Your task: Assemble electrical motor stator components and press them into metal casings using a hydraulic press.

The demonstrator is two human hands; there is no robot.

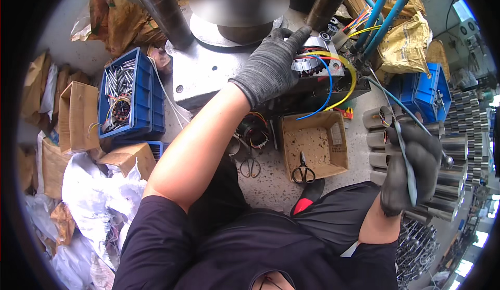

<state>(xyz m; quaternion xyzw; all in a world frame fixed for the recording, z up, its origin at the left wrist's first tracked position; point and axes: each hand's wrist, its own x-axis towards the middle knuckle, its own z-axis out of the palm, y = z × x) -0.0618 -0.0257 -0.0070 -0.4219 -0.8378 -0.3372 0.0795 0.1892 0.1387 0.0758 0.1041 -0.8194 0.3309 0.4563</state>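
Observation:
My left hand [273, 63], in a dark grey knit glove, reaches across to the front right of a metal press plate [200, 79]. Its fingers grip the top of a motor stator [308, 67], hiding part of it. Blue, yellow and red leads come off that stator; a blue lead [329, 89] hangs below the plate's edge. Out to the right, my gloved right hand [416, 167] is smeared by motion. It is closed on a long thin tool with a pale grey-blue handle [407, 160], whose tip kind I cannot make out.
Steel cylinders [379, 139] stack up at right, beside a lever with a ball knob [447, 161]. Below the press are a cardboard box [338, 134], black-handled scissors [303, 173] and another stator [254, 131]. A blue crate [151, 102] of metal pins stands left.

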